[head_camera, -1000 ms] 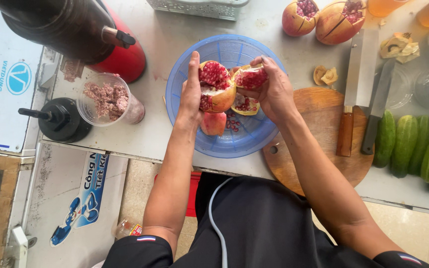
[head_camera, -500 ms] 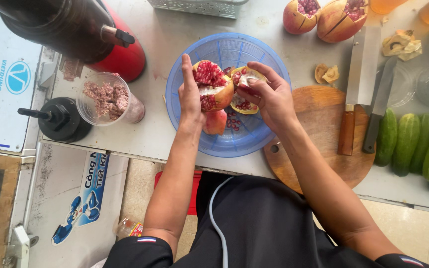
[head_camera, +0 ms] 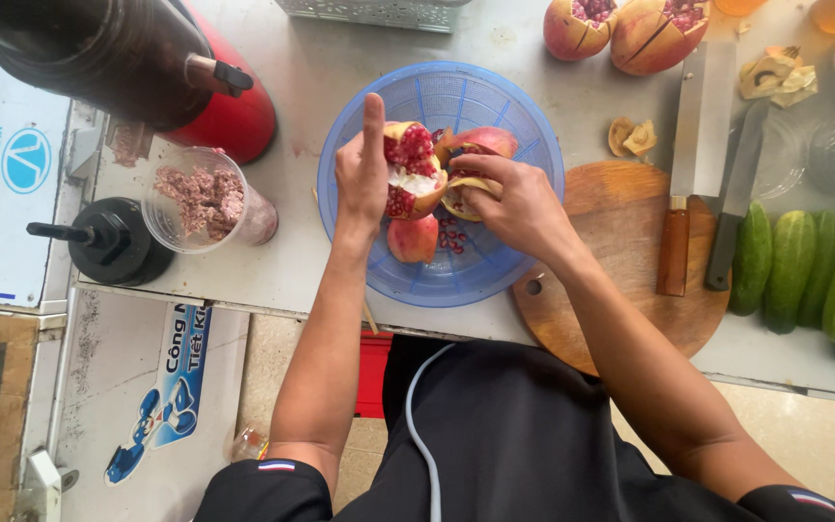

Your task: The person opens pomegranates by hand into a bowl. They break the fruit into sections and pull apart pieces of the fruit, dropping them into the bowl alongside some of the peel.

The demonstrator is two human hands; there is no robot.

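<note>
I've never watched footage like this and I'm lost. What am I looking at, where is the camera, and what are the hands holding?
No machine here: a person works with two bare hands, and the camera sits on their head, looking straight down. The left hand holds an opened pomegranate, red seeds showing. The right hand grips a torn-off piece of its rind. Both are over a blue plastic colander, where another piece and loose seeds lie. On the counter to the right are a round wooden cutting board, two knives and green cucumbers. To the left stands a clear cup of pink pulp, beside a red and dark appliance.
</note>
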